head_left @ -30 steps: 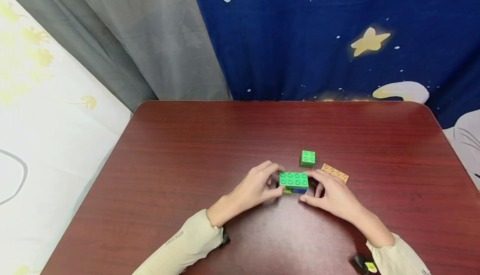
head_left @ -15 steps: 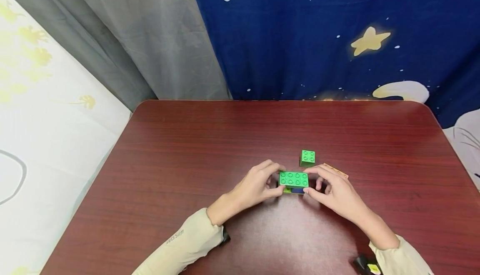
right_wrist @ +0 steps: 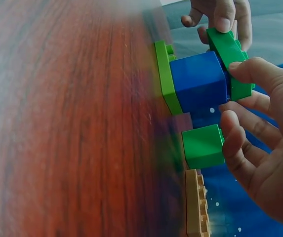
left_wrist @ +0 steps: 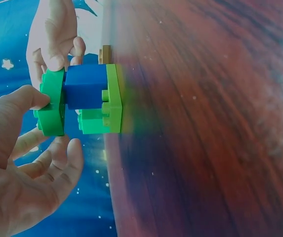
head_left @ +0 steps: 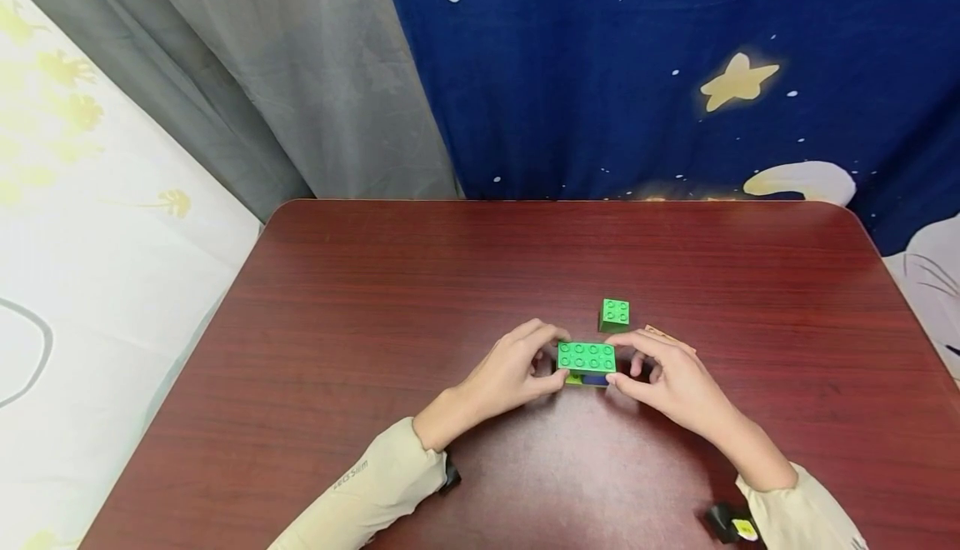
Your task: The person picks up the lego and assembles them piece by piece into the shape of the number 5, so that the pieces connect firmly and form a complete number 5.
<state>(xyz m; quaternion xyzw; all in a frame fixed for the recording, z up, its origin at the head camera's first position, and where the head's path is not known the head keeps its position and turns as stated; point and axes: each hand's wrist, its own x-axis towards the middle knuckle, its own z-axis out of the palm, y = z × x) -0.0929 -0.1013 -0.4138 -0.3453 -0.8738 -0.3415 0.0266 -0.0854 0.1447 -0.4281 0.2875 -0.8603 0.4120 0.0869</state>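
Note:
A long green building brick (head_left: 587, 357) is pinched at its left end by my left hand (head_left: 513, 367). My right hand (head_left: 671, 379) pinches its right end between thumb and forefinger. Beneath it a blue brick (right_wrist: 200, 79) stands on a lime-green plate (left_wrist: 114, 98), at one end of it, leaving some studs bare. In both wrist views the green brick sits slightly tilted over the blue one, with a thin dark gap showing between them. Whether their studs are engaged I cannot tell.
Just behind the stack stands a small square green brick (head_left: 615, 314). A tan studded plate (right_wrist: 195, 202) lies to its right, partly hidden by my right hand in the head view. Dark red tabletop (head_left: 420, 275) surrounds them, with curtains (head_left: 585, 75) beyond its far edge.
My right thumb has come in from below the stack to the green brick's right end, and that hand now covers more of the tan plate. My left hand keeps its hold.

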